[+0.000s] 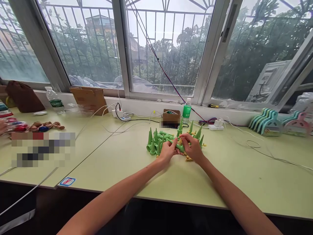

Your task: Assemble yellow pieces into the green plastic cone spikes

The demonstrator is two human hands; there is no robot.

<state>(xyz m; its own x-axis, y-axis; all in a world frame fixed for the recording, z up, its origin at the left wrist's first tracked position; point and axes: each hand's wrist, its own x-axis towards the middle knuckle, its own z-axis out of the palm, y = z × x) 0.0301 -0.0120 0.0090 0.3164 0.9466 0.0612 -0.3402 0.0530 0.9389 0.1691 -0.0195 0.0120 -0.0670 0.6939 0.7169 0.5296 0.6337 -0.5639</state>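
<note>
Both my hands meet over a cluster of green plastic cone-shaped spikes (153, 147) on the pale yellow-green table (137, 178). My left hand (169, 150) is closed around a green plastic spike (180, 148), whose end shows between the hands. Its fingers touch or nearly touch those of the other hand. My right hand (192, 147) is pinched at a small yellow piece (180, 141), partly covered by the fingertips. Small yellow plastic parts (188, 158) lie among and beside the spikes. Some spikes stand upright; others lie on their sides.
Behind the spikes are a small cardboard box (171, 116) and a green-labelled bottle (186, 111). Cables and a power strip (216, 127) run along the window wall. Plastic hangers (265, 122) stand at right. A person's hand (3, 125) is at far left.
</note>
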